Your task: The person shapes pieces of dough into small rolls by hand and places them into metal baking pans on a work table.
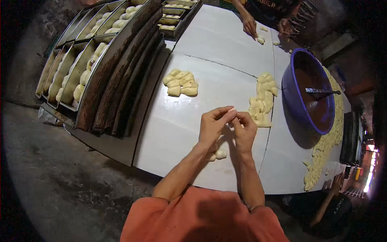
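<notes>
Over the white table (169,139), my left hand (211,125) and my right hand (245,131) meet with thumbs and fingers pinched together. A small pale piece of dough seems to be between the fingertips, mostly hidden by them. Below my wrists lie a few small, rounded dough pieces (221,154), partly covered by my left forearm. Beyond my left hand sits a cluster of cut dough pieces (180,83). A longer strip of dough pieces (262,101) runs away from me just past my right hand.
A purple basin (287,94) of brown filling, with a metal utensil (322,91), stands right. Dough pieces (322,151) line the table behind it. Metal pans (72,76) of dough balls rest left. Another person's hand (250,26) works at the far side; another person (326,209) is lower right.
</notes>
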Tool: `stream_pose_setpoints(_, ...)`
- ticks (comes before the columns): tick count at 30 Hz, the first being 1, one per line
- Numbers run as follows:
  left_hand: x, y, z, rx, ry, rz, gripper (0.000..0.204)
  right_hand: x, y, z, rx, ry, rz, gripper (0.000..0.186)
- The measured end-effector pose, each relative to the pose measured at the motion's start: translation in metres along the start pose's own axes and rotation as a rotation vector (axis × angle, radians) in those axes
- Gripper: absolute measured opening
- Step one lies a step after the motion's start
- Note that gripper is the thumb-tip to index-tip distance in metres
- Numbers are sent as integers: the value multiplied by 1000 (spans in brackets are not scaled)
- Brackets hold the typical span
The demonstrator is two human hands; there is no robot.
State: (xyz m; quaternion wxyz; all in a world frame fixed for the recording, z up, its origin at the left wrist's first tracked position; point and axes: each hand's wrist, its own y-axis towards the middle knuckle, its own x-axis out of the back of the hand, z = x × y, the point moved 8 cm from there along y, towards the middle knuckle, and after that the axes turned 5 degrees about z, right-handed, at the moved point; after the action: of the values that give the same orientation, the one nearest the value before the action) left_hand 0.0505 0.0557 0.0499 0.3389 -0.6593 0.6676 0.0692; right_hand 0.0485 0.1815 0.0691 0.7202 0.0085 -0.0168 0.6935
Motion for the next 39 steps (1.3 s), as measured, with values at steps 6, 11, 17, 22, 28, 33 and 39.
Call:
stream_pose_setpoints(6,11,8,-17,76,69,117,35,-5,-8,3,-208,194,137,18)
stream_pose_setpoints(11,13,-4,-30,25,224,133,35,-11,-15,31,195,-120,245,26)
stream_pose_setpoints(17,13,-18,-31,-71,229,259,29,-17,-21,32,324,-84,94,12)
stream_pose_setpoints(22,11,-30,-19,-8,245,273,27,-11,-26,21,449,-225,-26,7)
stream_pose_setpoints(28,20,-38,-9,-22,394,192,28,-4,-20,-12,77,-275,81,16)
stream_pose_setpoints(33,36,-53,10,110,182,156,23,-15,-53,34,281,-341,304,29)
stream_pose_setpoints(39,24,-84,-25,-515,1105,161,61,19,-68,-23,-398,-42,264,24)
